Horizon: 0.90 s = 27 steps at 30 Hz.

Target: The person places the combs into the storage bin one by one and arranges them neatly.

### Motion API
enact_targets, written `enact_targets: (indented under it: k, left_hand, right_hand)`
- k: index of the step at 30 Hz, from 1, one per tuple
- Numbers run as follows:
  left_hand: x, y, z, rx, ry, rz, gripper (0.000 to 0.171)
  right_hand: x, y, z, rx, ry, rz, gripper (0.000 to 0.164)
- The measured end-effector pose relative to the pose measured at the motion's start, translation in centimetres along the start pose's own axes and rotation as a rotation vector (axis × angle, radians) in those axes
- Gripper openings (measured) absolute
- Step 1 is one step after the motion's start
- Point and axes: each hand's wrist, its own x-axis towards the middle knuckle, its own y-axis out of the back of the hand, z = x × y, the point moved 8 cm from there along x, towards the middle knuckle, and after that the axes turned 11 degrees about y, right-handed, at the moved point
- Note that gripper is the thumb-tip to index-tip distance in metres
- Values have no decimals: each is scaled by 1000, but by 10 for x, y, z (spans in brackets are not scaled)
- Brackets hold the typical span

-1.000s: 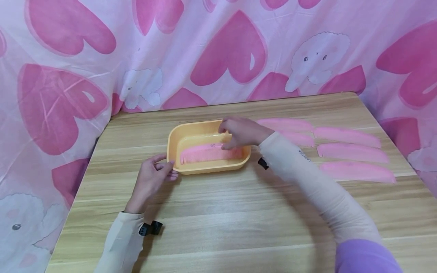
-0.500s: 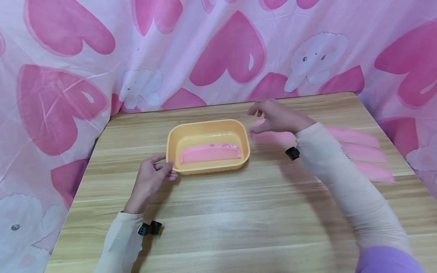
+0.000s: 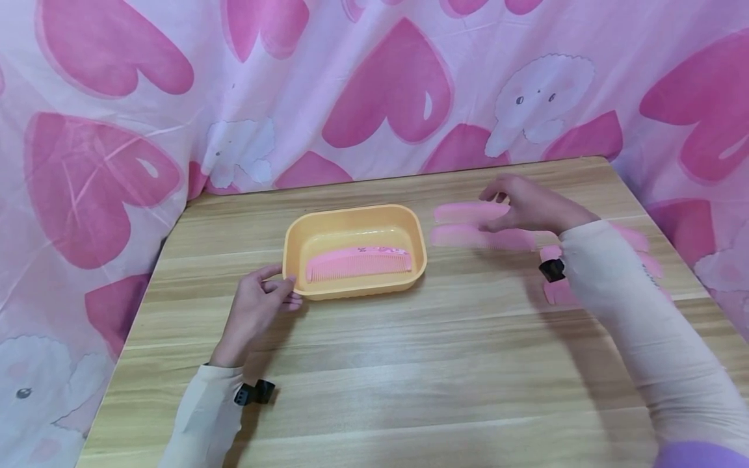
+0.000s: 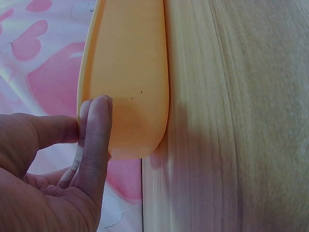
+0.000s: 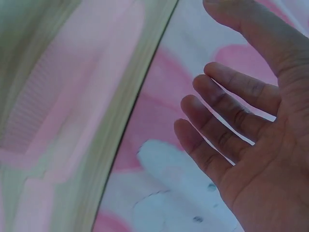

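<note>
A yellow plastic basin [image 3: 354, 289] stands on the table with one pink comb [image 3: 359, 263] lying flat inside it. My left hand [image 3: 257, 309] pinches the basin's near left corner; in the left wrist view the thumb and fingers clasp its rim [image 4: 125, 87]. Over the loose combs right of the basin hovers my right hand [image 3: 529, 205], its fingers relaxed and spread, with nothing in them in the right wrist view [image 5: 231, 125]. Below it lie a back comb [image 3: 462, 211] and a front comb [image 3: 468, 237], both partly covered by the hand.
Several more pink combs [image 3: 558, 292] lie farther right, largely hidden by the right sleeve [image 3: 620, 312]. A pink heart-patterned cloth [image 3: 392, 84] hangs along the table's back and sides. The wooden table [image 3: 374, 383] extends toward me in front of the basin.
My right hand has moved right from above the basin to the combs on the table. The comb stays in the basin, and the left hand keeps its hold on the rim.
</note>
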Motion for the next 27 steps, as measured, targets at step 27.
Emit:
enact_targets:
  k: [27]
  left_hand:
    - [0, 1, 0, 10, 8, 4, 50]
  right_hand:
    - [-25, -40, 74, 69, -138, -18, 67]
